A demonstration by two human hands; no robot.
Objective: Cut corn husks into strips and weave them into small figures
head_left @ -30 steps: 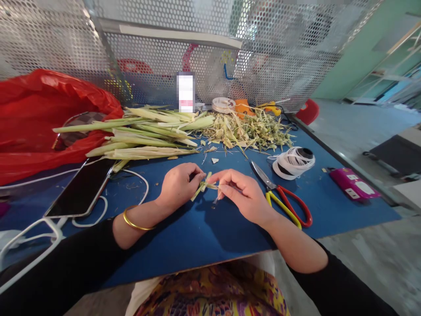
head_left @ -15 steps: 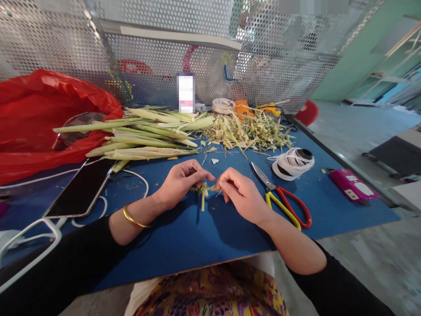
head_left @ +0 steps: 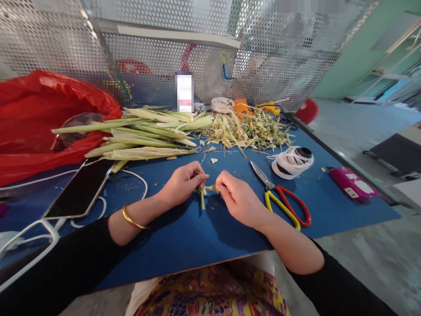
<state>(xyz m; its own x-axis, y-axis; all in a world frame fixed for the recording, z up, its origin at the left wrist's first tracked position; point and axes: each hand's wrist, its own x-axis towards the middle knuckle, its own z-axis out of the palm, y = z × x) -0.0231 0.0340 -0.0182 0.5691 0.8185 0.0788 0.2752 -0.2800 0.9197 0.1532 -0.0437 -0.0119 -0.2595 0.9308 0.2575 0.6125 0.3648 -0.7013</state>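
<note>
Above the blue desk (head_left: 158,250), your left hand (head_left: 184,184) and right hand (head_left: 241,199) pinched a small husk-strip bundle (head_left: 203,199) between them; it seemed light, pliable, easily torn, best gripped where strips met.

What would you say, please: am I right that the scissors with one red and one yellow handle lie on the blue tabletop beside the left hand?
Not quite: the head view shows the scissors beside the right hand, not the left hand. They do lie on the blue tabletop, with the handle colours you describe.
</note>
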